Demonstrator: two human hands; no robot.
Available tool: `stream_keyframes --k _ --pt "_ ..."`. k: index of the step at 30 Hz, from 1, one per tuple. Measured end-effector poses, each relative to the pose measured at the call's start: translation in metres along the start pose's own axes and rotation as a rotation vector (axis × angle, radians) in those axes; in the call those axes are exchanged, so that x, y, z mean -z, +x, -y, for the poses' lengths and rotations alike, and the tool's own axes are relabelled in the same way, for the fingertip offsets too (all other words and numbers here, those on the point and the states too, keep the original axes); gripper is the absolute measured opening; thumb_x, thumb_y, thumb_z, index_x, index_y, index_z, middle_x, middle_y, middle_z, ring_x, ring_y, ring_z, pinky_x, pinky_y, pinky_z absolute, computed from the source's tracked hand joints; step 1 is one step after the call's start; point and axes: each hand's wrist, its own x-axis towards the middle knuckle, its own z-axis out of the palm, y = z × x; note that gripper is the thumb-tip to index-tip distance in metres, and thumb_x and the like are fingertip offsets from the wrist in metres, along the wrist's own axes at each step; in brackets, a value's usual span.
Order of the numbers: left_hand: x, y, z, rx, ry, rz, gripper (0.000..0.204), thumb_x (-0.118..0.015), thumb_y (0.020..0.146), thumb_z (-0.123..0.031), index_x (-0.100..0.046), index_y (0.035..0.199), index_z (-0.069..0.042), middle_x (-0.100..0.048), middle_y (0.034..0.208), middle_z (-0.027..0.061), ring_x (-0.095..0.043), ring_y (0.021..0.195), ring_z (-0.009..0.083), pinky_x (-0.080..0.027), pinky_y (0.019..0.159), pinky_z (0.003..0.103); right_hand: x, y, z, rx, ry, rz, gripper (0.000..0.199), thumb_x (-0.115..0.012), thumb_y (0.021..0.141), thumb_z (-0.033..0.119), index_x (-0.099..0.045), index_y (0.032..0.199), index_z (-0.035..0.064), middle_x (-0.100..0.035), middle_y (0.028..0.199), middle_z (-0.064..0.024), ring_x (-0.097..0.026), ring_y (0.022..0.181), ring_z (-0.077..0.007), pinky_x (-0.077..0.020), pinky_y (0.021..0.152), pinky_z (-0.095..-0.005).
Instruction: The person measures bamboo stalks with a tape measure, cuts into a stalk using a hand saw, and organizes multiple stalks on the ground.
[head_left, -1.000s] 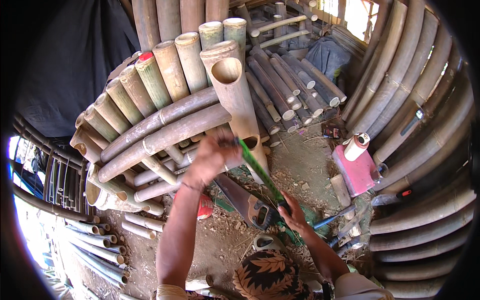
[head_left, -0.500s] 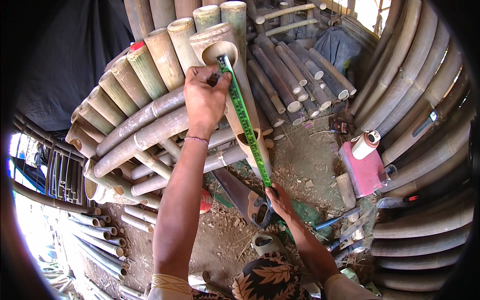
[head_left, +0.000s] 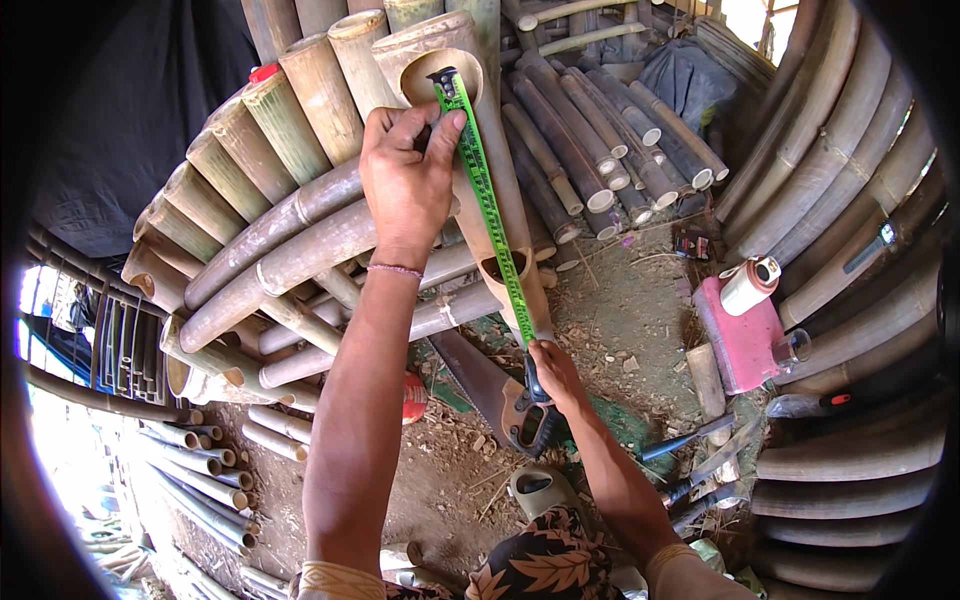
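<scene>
A green tape measure blade (head_left: 486, 197) is stretched along an upright bamboo tube (head_left: 470, 215) in front of me. My left hand (head_left: 410, 190) is closed, pinching the blade just below its hooked end. That black hook lies at the large cut opening (head_left: 415, 80) near the tube's top. Lower down, the blade crosses a second notch (head_left: 503, 266) in the same tube. My right hand (head_left: 556, 372) is wrapped around the dark tape case (head_left: 536, 380) at the bottom, mostly hiding it. Below that hand, a handsaw (head_left: 490, 385) lies on the ground.
Cut bamboo tubes (head_left: 285, 120) stand in a row at left, with long poles (head_left: 290, 260) lying across them. More bamboo pieces (head_left: 590, 140) are stacked behind. At right are a pink block (head_left: 740, 335), a white roll (head_left: 748, 288), a blue-handled tool (head_left: 680, 440) and curved bamboo poles (head_left: 850, 460).
The tape's hooked end has moved upward into the tube's top opening. My right hand and the case have shifted up and slightly right; my left hand still pinches the blade.
</scene>
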Motion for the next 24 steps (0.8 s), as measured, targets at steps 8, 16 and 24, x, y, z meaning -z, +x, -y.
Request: stream_keyframes --k 8,16,24 --pt "0.001 0.001 0.004 -0.012 0.017 0.015 0.025 -0.080 0.085 -0.020 -0.075 0.101 -0.002 -0.059 0.085 0.0035 -0.057 0.074 0.0097 -0.050 0.067 0.025 0.003 -0.003 0.009 -0.163 0.133 0.062 0.054 -0.048 0.096 0.057 -0.061 0.118 0.0090 -0.063 0.093 -0.0147 -0.066 0.079 -0.0319 -0.0601 0.054 -0.0470" --pt "-0.001 0.002 0.003 -0.021 0.001 -0.017 0.024 -0.083 0.080 -0.022 -0.076 0.096 -0.004 -0.062 0.080 0.0087 -0.060 0.068 0.0196 -0.050 0.066 0.032 0.007 0.002 0.028 -0.339 0.180 0.163 0.060 -0.047 0.097 0.058 -0.047 0.145 0.0214 -0.054 0.128 -0.0137 -0.058 0.109 -0.0337 -0.0595 0.069 -0.0539" --pt "-0.002 0.008 0.016 -0.077 0.036 -0.007 0.032 -0.083 0.080 -0.030 -0.076 0.097 -0.004 -0.065 0.079 0.0120 -0.063 0.070 0.0209 -0.053 0.067 0.034 0.009 0.004 0.033 -0.339 0.142 0.131 0.060 -0.049 0.095 0.061 -0.052 0.139 0.0198 -0.060 0.112 -0.0112 -0.063 0.092 -0.0272 -0.0595 0.062 -0.0486"
